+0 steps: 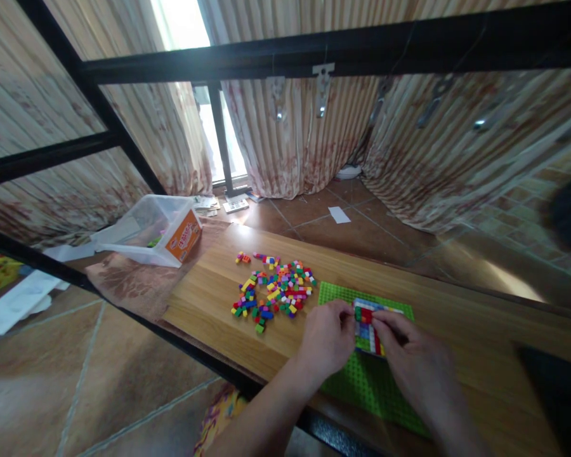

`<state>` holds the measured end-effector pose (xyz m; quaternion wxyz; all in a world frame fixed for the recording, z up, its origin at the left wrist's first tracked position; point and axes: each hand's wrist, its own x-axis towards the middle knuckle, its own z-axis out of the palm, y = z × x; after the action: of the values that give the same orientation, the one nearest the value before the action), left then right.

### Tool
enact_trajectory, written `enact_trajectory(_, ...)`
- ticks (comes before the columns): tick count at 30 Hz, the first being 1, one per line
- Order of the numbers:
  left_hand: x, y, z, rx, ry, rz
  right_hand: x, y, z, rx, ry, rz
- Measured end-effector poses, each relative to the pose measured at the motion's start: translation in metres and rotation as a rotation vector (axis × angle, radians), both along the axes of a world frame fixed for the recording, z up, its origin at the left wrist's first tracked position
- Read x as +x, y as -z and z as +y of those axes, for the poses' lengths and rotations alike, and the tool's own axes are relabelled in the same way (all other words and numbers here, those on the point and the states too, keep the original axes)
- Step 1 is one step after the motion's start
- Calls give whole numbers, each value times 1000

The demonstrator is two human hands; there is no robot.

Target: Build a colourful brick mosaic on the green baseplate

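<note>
On the wooden board lies a green studded baseplate (375,387). A block of toy building bricks (364,333) in white, blue, red and yellow sits on it, partly covered by my fingers. My left hand (328,336) is closed at the block's left edge, fingertips beside a small green brick (358,313); what is between them is hidden. From the right, my right hand (416,358) pinches at a red brick (367,315) on top of the block. Left of the baseplate spreads a loose pile of small coloured bricks (276,289).
A clear plastic box (147,219) with an orange label stands at the board's far left end. A black metal frame (285,58) crosses above the board. A dark flat object (556,387) lies at the right. Paper (339,214) lies on the tiled floor beyond.
</note>
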<state>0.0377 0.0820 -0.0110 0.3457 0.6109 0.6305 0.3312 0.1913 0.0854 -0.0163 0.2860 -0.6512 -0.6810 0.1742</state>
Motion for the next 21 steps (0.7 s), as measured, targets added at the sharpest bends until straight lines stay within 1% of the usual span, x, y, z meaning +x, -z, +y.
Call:
enact_trajectory(4,0,0,-1,-12,5,9,-2,0,1,-1,24,-3)
enact_trajectory(9,0,-1,-1,-16,8,18,3,-3,2,-44,55,18)
enact_trajectory(12,-1,0,0,-17,-2,23,7,-5,2,-54,122,44)
enact_trajectory(14,-2,2,0,-10,-12,16,9,-5,4,-15,163,45)
enact_trajectory(16,-2,4,1,4,-18,2,8,-1,6,64,143,24)
enact_trajectory(18,-2,6,1,15,-16,-7,7,6,10,119,87,13)
enact_trajectory(21,-2,5,1,16,-13,-13,6,18,14,74,33,57)
